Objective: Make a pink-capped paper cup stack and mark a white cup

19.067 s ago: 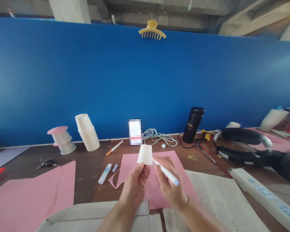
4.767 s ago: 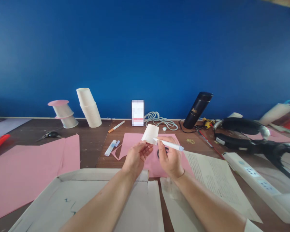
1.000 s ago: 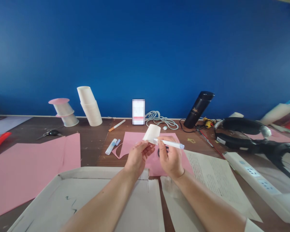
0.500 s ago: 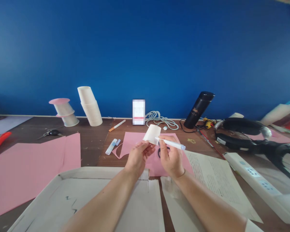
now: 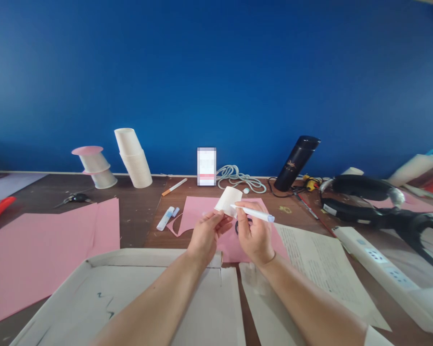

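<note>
My left hand (image 5: 206,233) holds a small white paper cup (image 5: 228,198) by its lower rim, tilted to the right, above a pink paper sheet (image 5: 198,214). My right hand (image 5: 253,234) grips a white pen with a pale blue cap (image 5: 255,214). The pen's tip rests against the cup's side. A black ring drawn on the pink sheet shows just behind my right hand.
An open cardboard box (image 5: 137,307) lies under my forearms, printed sheets (image 5: 321,269) to its right. A cup stack (image 5: 133,157), pink-topped cups (image 5: 92,166), scissors (image 5: 73,198), glue stick (image 5: 165,218), black flask (image 5: 296,162), cable (image 5: 238,179), power strip (image 5: 378,264) and a large pink sheet (image 5: 43,250) lie around.
Over the last second the cup has tilted slightly more to the right in my left hand. Both hands and the pen stay almost in place.
</note>
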Available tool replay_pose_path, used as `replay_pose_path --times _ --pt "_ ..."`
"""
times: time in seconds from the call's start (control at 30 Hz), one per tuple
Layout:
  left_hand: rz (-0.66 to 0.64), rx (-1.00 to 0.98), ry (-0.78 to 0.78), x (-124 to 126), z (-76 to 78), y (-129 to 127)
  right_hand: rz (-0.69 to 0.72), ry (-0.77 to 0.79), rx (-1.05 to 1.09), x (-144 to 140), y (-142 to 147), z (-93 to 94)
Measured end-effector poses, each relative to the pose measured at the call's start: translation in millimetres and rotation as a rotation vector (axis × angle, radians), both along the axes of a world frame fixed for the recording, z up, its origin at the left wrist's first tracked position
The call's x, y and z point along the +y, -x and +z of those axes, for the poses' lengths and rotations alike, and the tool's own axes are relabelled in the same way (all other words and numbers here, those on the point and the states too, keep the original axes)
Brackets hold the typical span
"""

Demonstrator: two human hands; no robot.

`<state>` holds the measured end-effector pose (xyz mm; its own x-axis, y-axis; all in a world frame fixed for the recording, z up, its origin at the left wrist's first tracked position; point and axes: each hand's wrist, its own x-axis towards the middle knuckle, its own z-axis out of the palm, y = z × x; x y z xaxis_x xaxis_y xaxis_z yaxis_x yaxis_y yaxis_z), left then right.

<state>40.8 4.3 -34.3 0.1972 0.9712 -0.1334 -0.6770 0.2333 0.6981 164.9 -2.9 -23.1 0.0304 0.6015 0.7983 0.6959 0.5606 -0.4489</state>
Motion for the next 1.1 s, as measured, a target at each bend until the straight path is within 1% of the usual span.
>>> replay_pose_path --times 0.43,0.67,0.83,0.97,1.1 --pt "0.007 0.082 -0.035 -0.8 0.8 -1.6 -0.007 0.000 -0.008 0.4 -0.6 -1.0" --pt "0.058 0.207 -0.062 0.2 -0.7 -3.1 -0.006 -0.009 -0.015 0.9 -0.8 -0.9" --pt "0.070 0.271 -0.092 0.1 -1.9 -3.0 -0.001 -0.026 -0.031 -0.3 -0.1 1.3" --pt "0.086 0.313 -0.109 0.0 -0.4 -2.8 0.009 -0.031 -0.040 -0.9 0.5 2.2" --pt "0.111 0.352 -0.095 0.1 1.8 -2.6 0.008 -0.030 -0.022 0.3 -0.2 -0.3"
